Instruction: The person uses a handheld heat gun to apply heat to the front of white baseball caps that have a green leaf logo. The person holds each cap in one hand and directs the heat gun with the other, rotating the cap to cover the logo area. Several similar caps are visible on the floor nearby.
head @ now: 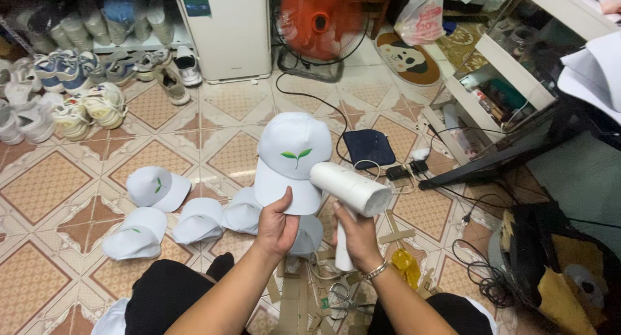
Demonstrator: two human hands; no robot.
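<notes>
My left hand (277,225) holds up a white cap (291,155) by its brim; the cap bears a small green leaf mark on the front. My right hand (356,237) grips the handle of a white hair dryer (349,189), whose barrel points left at the cap's brim, almost touching it. Both hands are above my knees in dark trousers.
Several more white caps (157,187) lie on the patterned tile floor (52,186) to the left. Scissors (343,301), cardboard strips and cables lie near my legs. Shoes (90,105) line the far left; a red fan (320,21) and white appliance (229,31) stand behind.
</notes>
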